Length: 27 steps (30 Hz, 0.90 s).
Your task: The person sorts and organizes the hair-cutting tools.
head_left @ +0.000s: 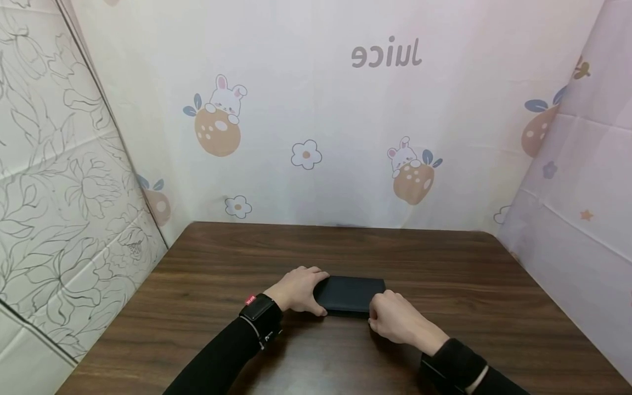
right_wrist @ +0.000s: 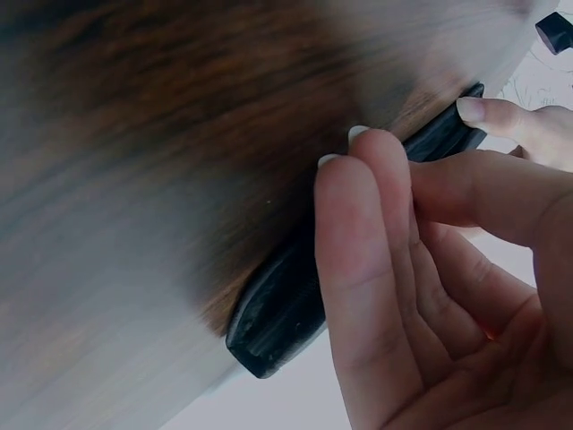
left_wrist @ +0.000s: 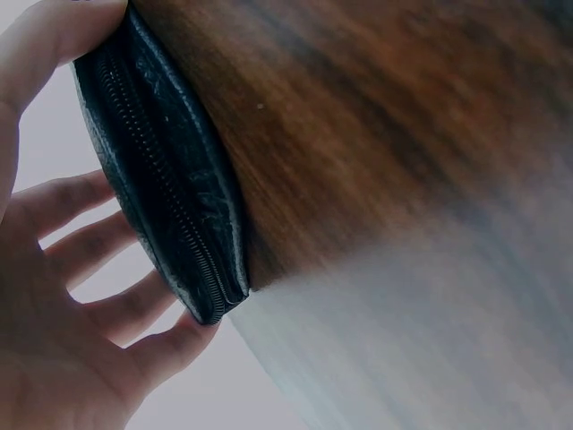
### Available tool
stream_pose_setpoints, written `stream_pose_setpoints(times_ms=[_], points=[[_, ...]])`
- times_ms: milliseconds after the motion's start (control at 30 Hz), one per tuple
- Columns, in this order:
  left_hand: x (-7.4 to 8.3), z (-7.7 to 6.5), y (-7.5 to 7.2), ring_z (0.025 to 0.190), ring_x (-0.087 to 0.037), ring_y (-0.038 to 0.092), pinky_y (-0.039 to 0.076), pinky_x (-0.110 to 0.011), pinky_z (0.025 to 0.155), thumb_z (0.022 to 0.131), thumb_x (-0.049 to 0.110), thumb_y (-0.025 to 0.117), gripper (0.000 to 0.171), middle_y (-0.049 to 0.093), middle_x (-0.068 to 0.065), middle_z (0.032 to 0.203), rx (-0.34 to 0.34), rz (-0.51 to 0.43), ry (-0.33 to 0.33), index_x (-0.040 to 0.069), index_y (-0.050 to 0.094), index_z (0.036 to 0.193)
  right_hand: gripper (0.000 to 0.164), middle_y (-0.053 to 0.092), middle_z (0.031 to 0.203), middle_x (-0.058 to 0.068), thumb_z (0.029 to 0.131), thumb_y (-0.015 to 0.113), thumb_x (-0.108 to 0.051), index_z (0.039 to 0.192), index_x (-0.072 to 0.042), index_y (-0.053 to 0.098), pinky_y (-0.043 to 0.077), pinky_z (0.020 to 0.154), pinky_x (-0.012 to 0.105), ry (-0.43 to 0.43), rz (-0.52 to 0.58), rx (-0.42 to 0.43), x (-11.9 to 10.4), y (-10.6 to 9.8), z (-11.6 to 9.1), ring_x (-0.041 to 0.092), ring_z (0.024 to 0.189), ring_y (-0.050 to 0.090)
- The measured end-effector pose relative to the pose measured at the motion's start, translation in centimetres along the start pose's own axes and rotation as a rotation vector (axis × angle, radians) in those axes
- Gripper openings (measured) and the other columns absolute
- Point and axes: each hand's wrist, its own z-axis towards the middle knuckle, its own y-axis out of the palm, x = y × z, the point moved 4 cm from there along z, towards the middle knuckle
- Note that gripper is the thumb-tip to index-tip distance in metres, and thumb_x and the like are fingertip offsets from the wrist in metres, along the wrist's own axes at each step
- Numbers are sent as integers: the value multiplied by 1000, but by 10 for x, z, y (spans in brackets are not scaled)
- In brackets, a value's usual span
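Note:
A black zippered wallet (head_left: 350,293) lies flat on the brown wooden table. My left hand (head_left: 298,291) grips its left end, with the thumb at the near edge and the fingers toward the far edge. Along that end, the left wrist view shows the zipper (left_wrist: 159,161), its teeth meshed. At the wallet's near right corner is my right hand (head_left: 401,321), its fingers curled and the thumb against them. In the right wrist view those fingers (right_wrist: 358,242) cover part of the wallet's edge. Whatever lies between thumb and fingers is hidden, possibly a zipper pull.
The wooden tabletop (head_left: 237,252) extends around the wallet on all sides. Behind it hangs a pale curtain (head_left: 306,99) with rabbits and fruit. Other printed sheets close off the left (head_left: 64,181) and right (head_left: 582,192) sides. Both wrists wear black bands.

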Motion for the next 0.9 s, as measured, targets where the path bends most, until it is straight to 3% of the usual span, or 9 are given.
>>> stream_pose_setpoints(times_ms=[900], points=[[0, 1, 0, 126, -26, 53, 47, -40, 101, 77, 52, 83, 86, 55, -2, 144, 1, -7, 8, 17, 53, 149, 21, 56, 60, -9, 88, 73, -4, 70, -14, 71, 44, 48, 26, 21, 5, -37, -11, 6, 12, 6, 48, 50]])
